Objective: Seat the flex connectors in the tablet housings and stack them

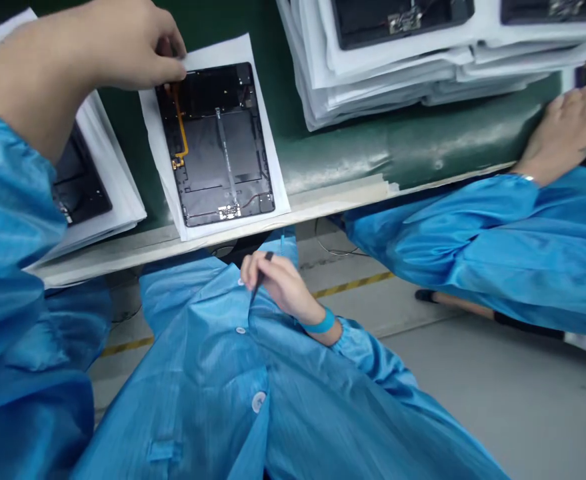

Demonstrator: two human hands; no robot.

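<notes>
1. With our left hand [133, 43] we are pinching the tablet shell [217, 147] by its top corner; it is lying on a white sheet [275, 183] on the green belt [397, 147].
2. We are gripping a thin black tool [261, 277] in our right hand [280, 288] at our chest.

Green counter [413, 143], pale front edge. At 11 o'clock, a sheet [225, 55] under a tablet shell [217, 147]. Tall stack [373, 87] at 1 o'clock, low stack [117, 193] at 9 o'clock.
</notes>
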